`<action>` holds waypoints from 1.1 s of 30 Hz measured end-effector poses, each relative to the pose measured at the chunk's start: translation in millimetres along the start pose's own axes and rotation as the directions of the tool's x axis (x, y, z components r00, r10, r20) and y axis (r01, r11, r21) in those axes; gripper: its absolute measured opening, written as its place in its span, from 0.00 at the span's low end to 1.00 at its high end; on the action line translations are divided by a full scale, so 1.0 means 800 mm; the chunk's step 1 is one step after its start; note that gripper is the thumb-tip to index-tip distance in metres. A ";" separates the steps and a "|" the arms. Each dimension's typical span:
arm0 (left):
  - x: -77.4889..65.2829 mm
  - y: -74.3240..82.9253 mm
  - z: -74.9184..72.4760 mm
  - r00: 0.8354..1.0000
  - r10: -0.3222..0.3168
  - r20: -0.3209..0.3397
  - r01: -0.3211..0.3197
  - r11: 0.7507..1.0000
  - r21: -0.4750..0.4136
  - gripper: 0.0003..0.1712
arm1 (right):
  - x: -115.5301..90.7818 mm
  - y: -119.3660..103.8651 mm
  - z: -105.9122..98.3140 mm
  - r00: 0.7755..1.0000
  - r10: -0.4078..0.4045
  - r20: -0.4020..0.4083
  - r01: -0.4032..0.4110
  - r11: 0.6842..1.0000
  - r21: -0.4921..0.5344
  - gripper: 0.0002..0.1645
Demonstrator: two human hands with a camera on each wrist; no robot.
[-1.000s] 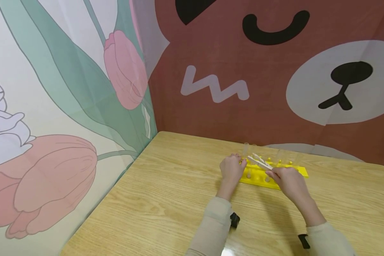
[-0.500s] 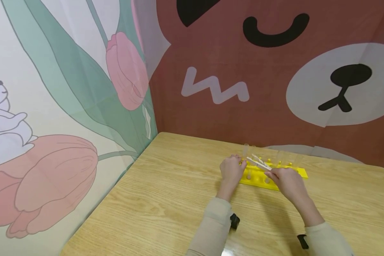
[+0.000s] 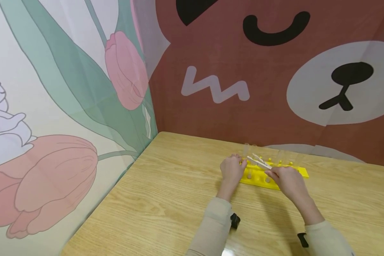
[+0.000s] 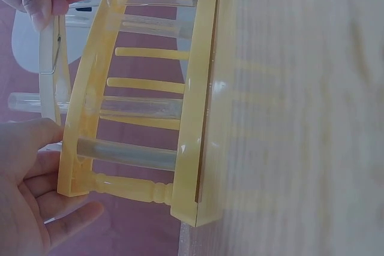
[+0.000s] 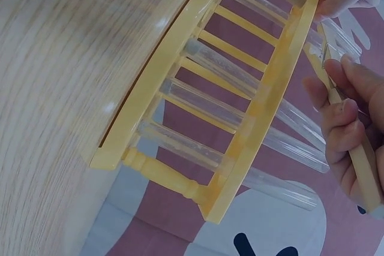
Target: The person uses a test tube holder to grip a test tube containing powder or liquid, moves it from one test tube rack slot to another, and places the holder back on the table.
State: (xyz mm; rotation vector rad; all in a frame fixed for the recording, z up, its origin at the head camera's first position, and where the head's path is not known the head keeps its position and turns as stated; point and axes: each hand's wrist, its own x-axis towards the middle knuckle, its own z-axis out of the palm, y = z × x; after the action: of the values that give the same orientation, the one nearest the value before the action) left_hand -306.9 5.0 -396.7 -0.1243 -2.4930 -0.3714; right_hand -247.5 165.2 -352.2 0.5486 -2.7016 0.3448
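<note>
A yellow test tube rack [image 3: 259, 182] stands on the table and holds several clear test tubes [image 5: 204, 100]. My left hand [image 3: 232, 173] grips its left end, with thumb and fingers at the corner of the upper plate [image 4: 75, 166]. One greyish tube [image 4: 129, 153] sits in the end hole, its top hidden by that hand. My right hand [image 3: 291, 182] holds a wooden test tube clamp [image 5: 365, 166] with a metal spring. The clamp's jaws stand apart and point left, near a tube that rises beside my left hand; the views do not show whether they touch it.
Wood-grain table [image 3: 153, 206] surrounds the rack. Behind it hangs a brown cloth [image 3: 217, 117] with a bear face, and a flowered cloth [image 3: 73, 117] hangs on the left. Dark wrist cameras [image 3: 234, 221] sit at both sleeves.
</note>
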 end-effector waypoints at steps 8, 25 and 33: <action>0.000 -0.002 0.002 0.999 0.020 -0.036 -0.023 0.997 -0.068 0.10 | 0.001 -0.001 0.003 1.000 0.013 -0.007 -0.013 1.000 -0.007 0.14; 0.001 -0.001 0.000 0.999 0.009 -0.034 -0.012 0.995 -0.094 0.10 | 0.002 -0.004 0.008 0.999 0.028 0.016 -0.028 1.000 0.006 0.14; 0.000 -0.002 -0.002 1.000 -0.007 -0.009 0.007 0.995 -0.099 0.09 | 0.001 -0.002 0.013 1.000 0.006 -0.011 -0.006 1.000 0.004 0.15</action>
State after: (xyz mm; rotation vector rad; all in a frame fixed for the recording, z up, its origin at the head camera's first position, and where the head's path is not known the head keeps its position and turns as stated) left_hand -306.4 2.7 -395.5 -0.1536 -2.4666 -0.4980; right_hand -250.7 160.3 -361.3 0.5385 -2.6934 0.3533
